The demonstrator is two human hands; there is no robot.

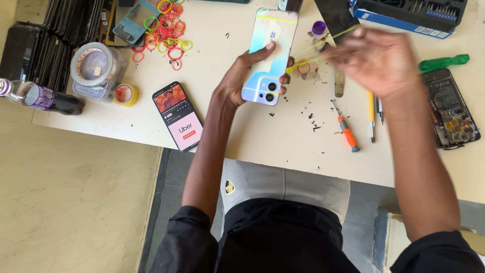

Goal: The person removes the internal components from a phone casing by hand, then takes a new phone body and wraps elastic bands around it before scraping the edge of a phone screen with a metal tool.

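While your left hand (237, 81) clasps the phone (269, 55) lengthwise, your blurred right hand (381, 60) apparently pinches the yellow rubber band (323, 43) stretched rightward from it.

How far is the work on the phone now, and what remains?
Done: one yellow rubber band already crosses the phone near its top. In hand: the left hand holds the phone, and the blurred right hand stretches a second band. Left: this band is not yet around the phone.

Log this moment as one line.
left hand: holds phone | right hand: stretching yellow rubber band | table: screwdrivers
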